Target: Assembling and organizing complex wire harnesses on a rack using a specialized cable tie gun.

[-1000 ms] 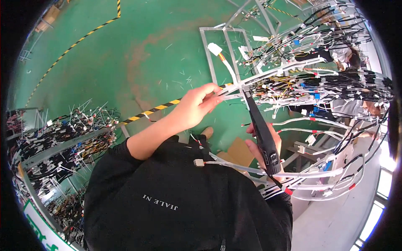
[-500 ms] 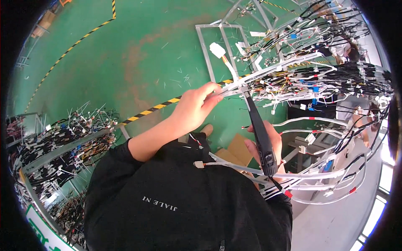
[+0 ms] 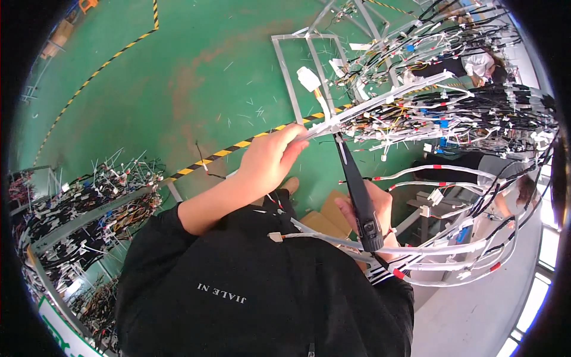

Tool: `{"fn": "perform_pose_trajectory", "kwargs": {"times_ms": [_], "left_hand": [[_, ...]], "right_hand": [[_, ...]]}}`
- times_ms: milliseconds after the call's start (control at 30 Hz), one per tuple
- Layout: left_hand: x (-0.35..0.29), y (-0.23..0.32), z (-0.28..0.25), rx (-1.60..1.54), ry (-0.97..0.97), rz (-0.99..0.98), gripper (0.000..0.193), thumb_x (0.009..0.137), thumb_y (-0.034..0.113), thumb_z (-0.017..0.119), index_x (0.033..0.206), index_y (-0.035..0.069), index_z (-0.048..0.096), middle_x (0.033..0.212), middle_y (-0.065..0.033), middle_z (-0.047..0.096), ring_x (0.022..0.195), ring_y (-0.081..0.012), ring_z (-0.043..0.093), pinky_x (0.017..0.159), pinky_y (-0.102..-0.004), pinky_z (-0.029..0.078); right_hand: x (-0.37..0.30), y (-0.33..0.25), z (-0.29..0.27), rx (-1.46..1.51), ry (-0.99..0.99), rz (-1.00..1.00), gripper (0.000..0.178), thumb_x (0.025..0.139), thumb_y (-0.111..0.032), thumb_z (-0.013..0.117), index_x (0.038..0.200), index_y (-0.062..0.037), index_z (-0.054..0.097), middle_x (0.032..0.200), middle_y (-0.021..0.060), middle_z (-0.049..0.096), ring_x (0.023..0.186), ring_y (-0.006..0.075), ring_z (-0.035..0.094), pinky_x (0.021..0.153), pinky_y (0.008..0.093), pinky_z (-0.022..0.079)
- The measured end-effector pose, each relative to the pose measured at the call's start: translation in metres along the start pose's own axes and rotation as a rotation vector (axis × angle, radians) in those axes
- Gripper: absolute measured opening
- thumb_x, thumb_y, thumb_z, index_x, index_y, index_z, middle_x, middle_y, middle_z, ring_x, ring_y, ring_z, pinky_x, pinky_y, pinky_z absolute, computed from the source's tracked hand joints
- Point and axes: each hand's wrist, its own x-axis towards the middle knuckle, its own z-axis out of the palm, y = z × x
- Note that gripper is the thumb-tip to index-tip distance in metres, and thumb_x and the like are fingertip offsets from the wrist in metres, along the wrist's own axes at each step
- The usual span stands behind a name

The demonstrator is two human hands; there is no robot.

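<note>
My left hand is closed, with thumb and fingers pinching the near end of a long white-sleeved wire bundle. In my right hand is a long black cable tie gun, gripped near its knobbed rear end; some fingers are hidden behind it. The gun's nose meets the bundle just right of my left fingers. From that spot a white connector on a short sleeved branch sticks up and away. Further white-sleeved wires with red bands pass by my right wrist.
Dense wire harnesses hang on racks at the right and left. A grey metal frame stands beyond the bundle. Cardboard lies below. Two other people are at the right, one in a white sleeve. Striped tape crosses the green floor.
Both hands, bundle and tie gun sit slightly further left in view, with the grips unchanged. A thin dark wire with white and red bits now shows beside my left forearm.
</note>
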Motion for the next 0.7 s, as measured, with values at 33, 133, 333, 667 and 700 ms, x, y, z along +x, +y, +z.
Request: {"fn": "perform_pose_trajectory", "kwargs": {"times_ms": [33, 133, 333, 667, 700], "left_hand": [[0.001, 0.0, -0.001, 0.003, -0.026, -0.026, 0.016, 0.095, 0.014, 0.065, 0.108, 0.007, 0.058, 0.078, -0.016, 0.066, 0.067, -0.0361, 0.065, 0.058, -0.0439, 0.046], [0.001, 0.0, 0.003, 0.014, 0.006, -0.003, 0.017, 0.095, 0.014, 0.065, 0.108, 0.007, 0.058, 0.078, -0.0162, 0.066, 0.068, -0.0365, 0.065, 0.058, -0.044, 0.047], [0.001, 0.005, 0.01, 0.093, 0.082, 0.053, 0.018, 0.094, 0.015, 0.066, 0.108, 0.006, 0.058, 0.078, -0.0165, 0.066, 0.069, -0.0375, 0.065, 0.059, -0.0443, 0.048], [0.016, -0.015, -0.024, -0.355, -0.156, -0.231, 0.028, 0.099, 0.012, 0.061, 0.126, 0.005, 0.064, 0.077, -0.0038, 0.064, 0.065, -0.0088, 0.054, 0.059, -0.0283, 0.045], [0.019, -0.019, -0.035, -0.52, -0.243, -0.313, 0.028, 0.1, 0.011, 0.06, 0.127, 0.005, 0.065, 0.077, -0.0024, 0.063, 0.065, -0.0077, 0.054, 0.058, -0.0267, 0.045]], "right_hand": [[0.0, 0.002, 0.001, -0.001, -0.002, -0.003, 0.026, 0.082, -0.014, 0.082, 0.091, 0.0013, 0.063, 0.065, 0.0003, 0.056, 0.057, 0.0054, 0.05, 0.053, 0.0236, 0.044], [0.001, 0.002, 0.002, -0.011, -0.001, -0.008, 0.027, 0.082, -0.015, 0.082, 0.095, 0.0016, 0.065, 0.066, 0.0013, 0.057, 0.058, 0.0072, 0.052, 0.054, 0.0248, 0.045], [0.007, 0.003, 0.012, -0.055, 0.101, -0.129, 0.029, 0.079, -0.013, 0.083, 0.097, -0.0001, 0.064, 0.069, 0.0025, 0.06, 0.06, 0.0102, 0.057, 0.057, 0.0271, 0.049], [0.0, 0.023, 0.005, 0.122, -0.063, -0.123, 0.036, 0.076, -0.009, 0.083, 0.107, -0.003, 0.064, 0.088, 0.0101, 0.064, 0.073, 0.0232, 0.062, 0.069, 0.0329, 0.052], [0.005, 0.027, 0.005, 0.106, -0.131, -0.146, 0.043, 0.077, -0.007, 0.081, 0.115, -0.0028, 0.062, 0.099, 0.0116, 0.063, 0.083, 0.0247, 0.062, 0.075, 0.0342, 0.052]]}}
